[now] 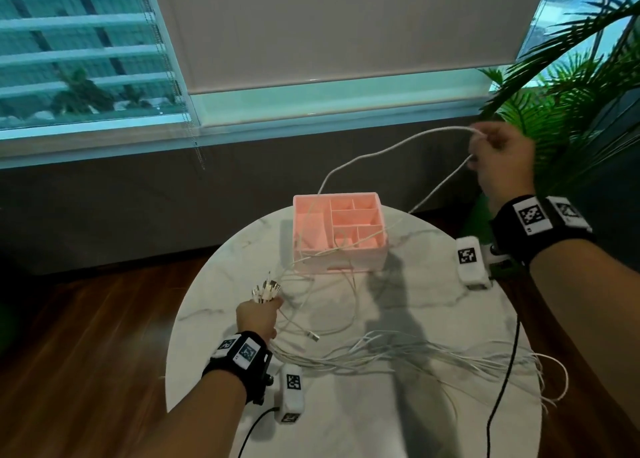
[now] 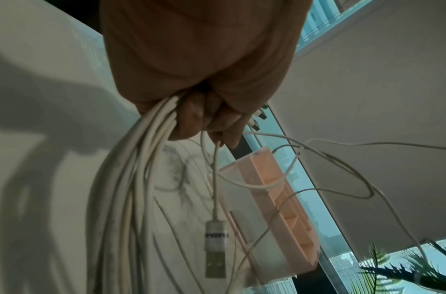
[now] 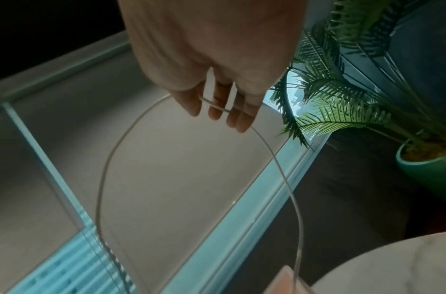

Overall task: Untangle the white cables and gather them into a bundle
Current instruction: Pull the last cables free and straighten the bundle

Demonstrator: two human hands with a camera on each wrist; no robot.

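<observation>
My left hand (image 1: pixel 258 314) grips a bunch of white cables near their ends; several plugs (image 1: pixel 265 289) stick up out of the fist. The rest of the white cables (image 1: pixel 398 357) trail to the right across the table in a loose tangle. In the left wrist view the left hand (image 2: pixel 191 59) clasps the thick cable strands (image 2: pixel 131 179), and one USB plug (image 2: pixel 216 250) dangles below. My right hand (image 1: pixel 498 156) is raised far right and holds one white cable (image 1: pixel 381 151), which loops down into the pink organiser box (image 1: pixel 337 232). That cable (image 3: pixel 111 159) runs across the right hand's fingers (image 3: pixel 216 107).
A round marble table (image 1: pixel 346 423) carries everything, with the pink box (image 2: pixel 274 199) at its far side. A potted palm (image 1: pixel 571 104) in a green pot (image 3: pixel 428 171) stands close behind my right hand. A black cord (image 1: pixel 502 388) hangs over the table's right part. Wooden floor lies to the left.
</observation>
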